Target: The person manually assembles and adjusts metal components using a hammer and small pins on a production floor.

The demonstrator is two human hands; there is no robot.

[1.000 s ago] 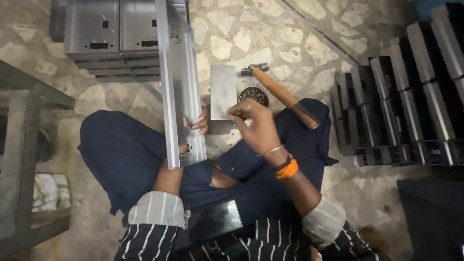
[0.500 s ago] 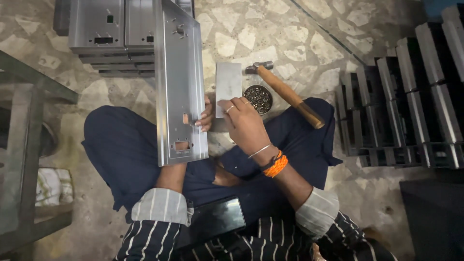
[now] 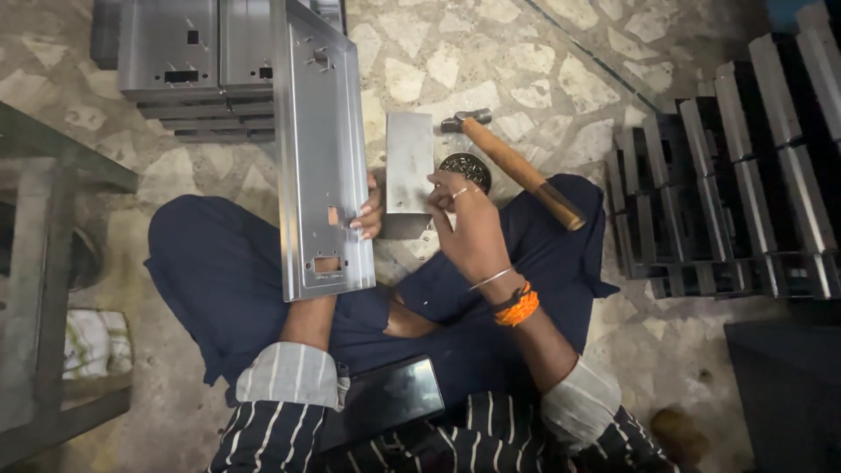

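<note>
A long grey metal panel (image 3: 320,149) stands left of centre, gripped at its lower right edge by the left hand (image 3: 371,213) to steady it. The right hand (image 3: 469,229), fingers pinched narrow, hovers by a small metal block (image 3: 409,166); whether it holds anything, I cannot tell. A hammer (image 3: 517,166) lies within reach on the floor.

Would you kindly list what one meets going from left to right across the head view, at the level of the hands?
Long grey sheet-metal panel with cut-outs → left hand → small rectangular steel block → right hand → wooden-handled hammer → rows of dark metal brackets.
</note>
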